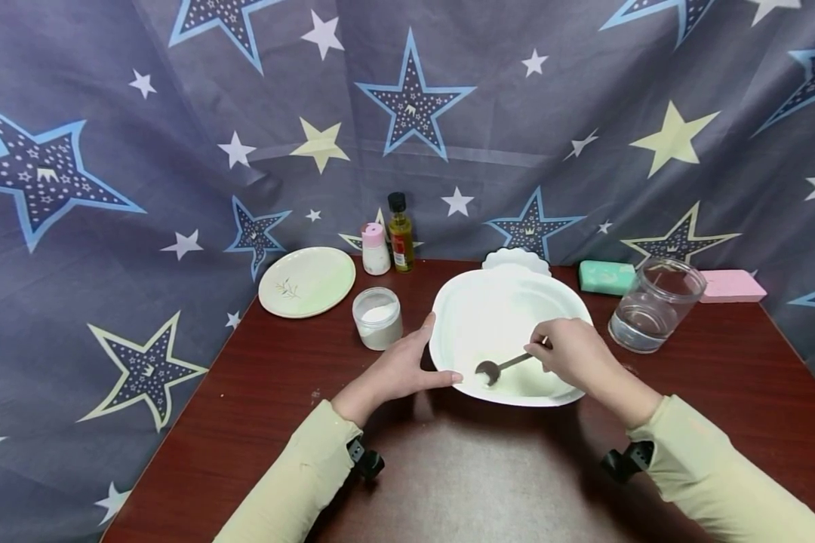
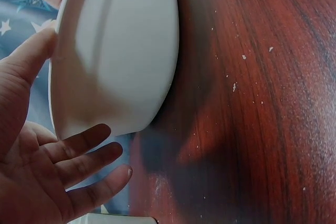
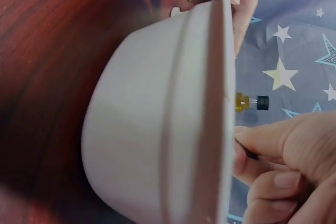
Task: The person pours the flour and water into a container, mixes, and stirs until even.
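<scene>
We start at the white bowl [image 1: 509, 332], which sits on the dark red table [image 1: 258, 407] a little right of centre, just in front of a scalloped white dish [image 1: 516, 260]; inside it lies a metal spoon [image 1: 499, 367], its round end low on the near side of the bowl's floor and its handle running up and to the right, so the long axis slants from near-left to far-right; our right hand [image 1: 570, 354] comes in over the right rim and pinches the top of that handle between thumb and curled fingers; our left hand [image 1: 401, 369] lies at the left wall of the bowl, fingers straight and a little spread, the thumb up by the rim and a fingertip along the near edge, steadying rather than clasping; the left wrist view shows the open palm [image 2: 31, 171] beside the bowl's outer wall [image 2: 115, 51]; the right hand is the one nearer the spoon, the left the one nearer the rim. Outward from there: a small jar of white powder [image 1: 377, 317] stands just left of the bowl, near the left hand; behind it a pale green plate [image 1: 307, 280], a pink-capped shaker [image 1: 375, 249] and an oil bottle [image 1: 401, 232]; to the right a glass jar with water [image 1: 655, 305], then a green block [image 1: 606, 277] and a pink one [image 1: 732, 286] at the far edge; bare tabletop lies between us and the bowl.
</scene>
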`<state>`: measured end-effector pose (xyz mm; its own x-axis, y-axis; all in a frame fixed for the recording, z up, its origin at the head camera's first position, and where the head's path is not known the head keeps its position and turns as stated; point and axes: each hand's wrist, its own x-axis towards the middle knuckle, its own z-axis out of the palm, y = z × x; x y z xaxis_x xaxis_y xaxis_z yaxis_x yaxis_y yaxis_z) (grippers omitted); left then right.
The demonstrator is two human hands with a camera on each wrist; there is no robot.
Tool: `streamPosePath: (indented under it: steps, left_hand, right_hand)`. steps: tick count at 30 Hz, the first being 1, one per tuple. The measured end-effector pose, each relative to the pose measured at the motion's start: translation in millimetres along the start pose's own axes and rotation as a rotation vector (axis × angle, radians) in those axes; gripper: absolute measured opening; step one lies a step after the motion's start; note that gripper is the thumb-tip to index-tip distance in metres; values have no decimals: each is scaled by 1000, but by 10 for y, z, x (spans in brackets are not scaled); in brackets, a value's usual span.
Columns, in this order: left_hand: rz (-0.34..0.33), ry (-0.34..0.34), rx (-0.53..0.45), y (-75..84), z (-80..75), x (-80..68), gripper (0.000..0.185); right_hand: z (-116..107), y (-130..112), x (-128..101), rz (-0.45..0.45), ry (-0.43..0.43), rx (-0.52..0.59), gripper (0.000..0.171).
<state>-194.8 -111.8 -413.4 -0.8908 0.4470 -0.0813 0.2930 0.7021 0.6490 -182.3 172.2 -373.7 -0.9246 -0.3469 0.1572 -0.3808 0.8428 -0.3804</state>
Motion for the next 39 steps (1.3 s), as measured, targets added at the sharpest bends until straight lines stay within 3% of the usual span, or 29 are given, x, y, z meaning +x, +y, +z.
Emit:
streamPosePath:
  steps: [8,19,39]
  left_hand:
    - [-2,3,-1,9,6,-8,114]
    - [22,15,16,11,13,-11,113]
    - [26,10,12,5,7,-1,114]
  right_hand:
    - [155,-58,86,23,94,-42,12]
    - [173,6,157,77,184,-98,12]
    - [-89,329,43,172,152,-149,10]
